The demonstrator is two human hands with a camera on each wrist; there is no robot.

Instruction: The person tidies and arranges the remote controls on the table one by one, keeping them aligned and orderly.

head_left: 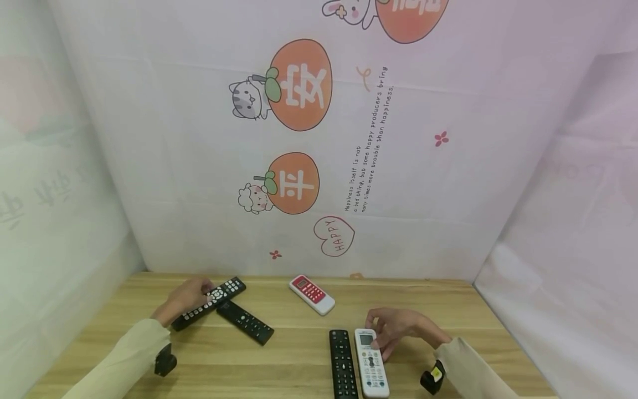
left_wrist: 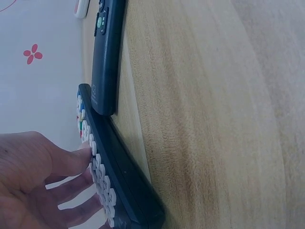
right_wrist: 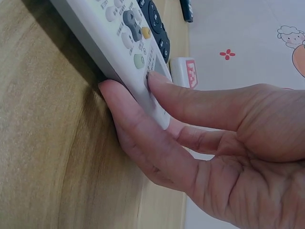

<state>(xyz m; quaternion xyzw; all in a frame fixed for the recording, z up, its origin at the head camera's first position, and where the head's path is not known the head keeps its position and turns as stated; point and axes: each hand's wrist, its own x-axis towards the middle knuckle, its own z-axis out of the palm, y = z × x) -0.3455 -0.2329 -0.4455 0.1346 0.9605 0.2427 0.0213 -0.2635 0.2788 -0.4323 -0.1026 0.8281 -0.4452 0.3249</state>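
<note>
While pinching the screen end of the white LCD remote [head_left: 372, 370] between the thumb and fingers of the right hand [head_left: 395, 328], leaves most of the keypad uncovered. Probably grips there, at the end and outer edge, for want of finger room on the inner side, just beside a long black remote [head_left: 343, 363]. With the left hand [head_left: 187, 296], holds the black white-keyed remote [head_left: 219, 293] near its middle, perhaps for balance, with the thumb at the keys and the fingers toward the far edge. Sets it aslant, over or against the end of a small black remote [head_left: 246, 323]; cannot tell which. Farther out, shows a red-and-white remote [head_left: 313, 295] keypad up, well apart, near the back edge of the wooden table [head_left: 279, 374].

Cuts off the lower end of the long black remote at the bottom of the head view. Hides the undersides of both gripped remotes, so cannot say whether lifted or resting. In the left wrist view, loses some fingertips behind the white keys. Nowhere gives key lettering clear enough for reading.
</note>
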